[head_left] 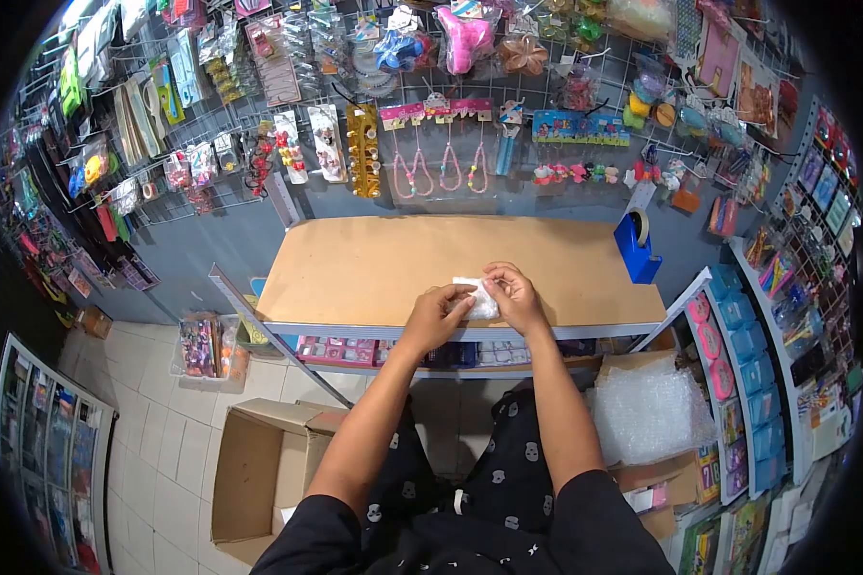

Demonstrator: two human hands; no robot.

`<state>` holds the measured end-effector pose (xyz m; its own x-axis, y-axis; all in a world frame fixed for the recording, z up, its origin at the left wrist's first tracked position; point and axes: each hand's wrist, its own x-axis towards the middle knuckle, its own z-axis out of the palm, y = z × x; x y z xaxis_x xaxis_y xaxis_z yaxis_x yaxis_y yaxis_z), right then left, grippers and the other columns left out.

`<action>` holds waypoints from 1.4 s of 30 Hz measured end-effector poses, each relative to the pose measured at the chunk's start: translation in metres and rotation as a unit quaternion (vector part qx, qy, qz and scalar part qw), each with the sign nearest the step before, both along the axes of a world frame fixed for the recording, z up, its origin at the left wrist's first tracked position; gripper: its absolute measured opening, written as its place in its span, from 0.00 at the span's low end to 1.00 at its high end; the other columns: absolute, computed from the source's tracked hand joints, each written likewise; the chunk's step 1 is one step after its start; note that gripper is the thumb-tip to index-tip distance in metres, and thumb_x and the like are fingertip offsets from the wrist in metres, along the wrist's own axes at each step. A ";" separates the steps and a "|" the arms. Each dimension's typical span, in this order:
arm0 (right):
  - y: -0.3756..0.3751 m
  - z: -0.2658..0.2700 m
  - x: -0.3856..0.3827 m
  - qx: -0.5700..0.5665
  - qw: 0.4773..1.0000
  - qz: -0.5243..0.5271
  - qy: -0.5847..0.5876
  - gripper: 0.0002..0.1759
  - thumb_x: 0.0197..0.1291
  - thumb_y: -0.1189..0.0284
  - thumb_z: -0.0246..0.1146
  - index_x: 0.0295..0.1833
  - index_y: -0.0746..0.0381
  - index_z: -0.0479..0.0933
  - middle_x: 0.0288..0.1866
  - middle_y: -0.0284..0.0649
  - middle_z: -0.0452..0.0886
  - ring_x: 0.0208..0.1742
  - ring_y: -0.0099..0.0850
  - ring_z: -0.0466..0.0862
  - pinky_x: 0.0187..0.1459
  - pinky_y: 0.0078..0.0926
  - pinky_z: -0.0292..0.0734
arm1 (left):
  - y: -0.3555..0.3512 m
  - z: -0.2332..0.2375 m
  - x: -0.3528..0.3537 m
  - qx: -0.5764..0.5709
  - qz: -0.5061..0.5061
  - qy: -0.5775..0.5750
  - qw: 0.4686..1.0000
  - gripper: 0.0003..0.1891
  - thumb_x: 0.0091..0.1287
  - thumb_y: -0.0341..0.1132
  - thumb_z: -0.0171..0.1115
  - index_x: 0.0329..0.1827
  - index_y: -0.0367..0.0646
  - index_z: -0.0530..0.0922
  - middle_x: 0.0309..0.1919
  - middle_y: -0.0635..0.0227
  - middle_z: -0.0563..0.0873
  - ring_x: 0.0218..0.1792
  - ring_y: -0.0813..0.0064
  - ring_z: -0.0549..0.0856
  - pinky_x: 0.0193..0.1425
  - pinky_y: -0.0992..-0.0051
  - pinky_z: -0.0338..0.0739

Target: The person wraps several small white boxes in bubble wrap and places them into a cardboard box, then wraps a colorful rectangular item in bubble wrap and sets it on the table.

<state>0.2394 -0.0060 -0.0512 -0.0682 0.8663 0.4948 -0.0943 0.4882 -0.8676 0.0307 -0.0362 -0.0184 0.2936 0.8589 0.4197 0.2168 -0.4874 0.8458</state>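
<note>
Between my two hands is a small white packet (483,305) that looks like folded bubble wrap; whatever is inside it is hidden. My left hand (439,314) pinches its left side with thumb and fingers. On the opposite side, my right hand (515,299) has its fingers curled at the packet's upper right edge. Both hands are over the front edge of the brown tabletop (384,259).
A blue tape dispenser (635,251) stands at the table's right end. Bubble wrap sheets (650,407) lie in a box to my right. An open cardboard box (259,470) sits on the floor at left. Hanging accessories (441,163) cover the wall rack behind.
</note>
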 end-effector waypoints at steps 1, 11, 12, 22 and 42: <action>0.000 0.000 0.001 -0.012 0.999 -0.001 0.039 0.06 0.75 0.72 0.68 0.49 0.65 0.82 0.60 0.37 0.82 0.58 0.24 0.81 0.59 0.25 0.78 | 0.003 -0.002 0.000 -0.010 -0.014 -0.007 1.000 0.14 0.76 0.33 0.70 0.59 0.36 0.86 0.39 0.60 0.92 0.33 0.75 0.90 0.40 0.74 0.84; -0.028 0.026 -0.004 0.076 0.991 -0.103 -0.035 0.30 0.65 0.82 0.73 0.70 0.65 0.70 0.63 0.43 0.81 0.62 0.34 0.85 0.67 0.33 0.78 | 0.010 0.010 -0.012 -0.027 -0.067 0.057 0.996 0.23 0.71 0.25 0.70 0.70 0.41 0.80 0.48 0.66 0.93 0.36 0.83 0.85 0.46 0.77 0.82; -0.034 0.031 -0.006 0.066 0.986 -0.121 -0.095 0.31 0.64 0.82 0.73 0.71 0.65 0.69 0.63 0.44 0.81 0.64 0.36 0.86 0.67 0.35 0.79 | 0.008 0.014 -0.013 -0.037 -0.070 0.061 0.995 0.24 0.71 0.25 0.71 0.70 0.41 0.80 0.48 0.67 0.93 0.34 0.84 0.85 0.46 0.77 0.82; -0.038 0.022 0.000 -0.004 0.987 -0.101 -0.127 0.43 0.62 0.83 0.72 0.81 0.60 0.62 0.70 0.50 0.75 0.61 0.40 0.89 0.57 0.31 0.87 | 0.025 0.010 -0.020 0.259 0.014 0.122 0.958 0.25 0.66 0.35 0.78 0.66 0.43 0.84 0.52 0.63 0.93 0.51 0.66 0.88 0.48 0.68 0.84; -0.019 0.009 -0.005 -0.073 0.971 -0.197 -0.112 0.40 0.61 0.81 0.76 0.75 0.65 0.65 0.61 0.52 0.76 0.46 0.33 0.92 0.44 0.27 0.89 | 0.021 0.012 -0.015 0.114 0.002 0.171 0.979 0.12 0.71 0.38 0.73 0.51 0.43 0.90 0.53 0.59 0.93 0.52 0.53 0.91 0.56 0.61 0.85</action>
<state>0.2341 -0.0246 -0.0418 0.1915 0.9065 0.3762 0.2748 0.3185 -0.9072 0.0154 -0.0147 -0.0063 0.4466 0.7561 0.4785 0.4711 -0.6533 0.5926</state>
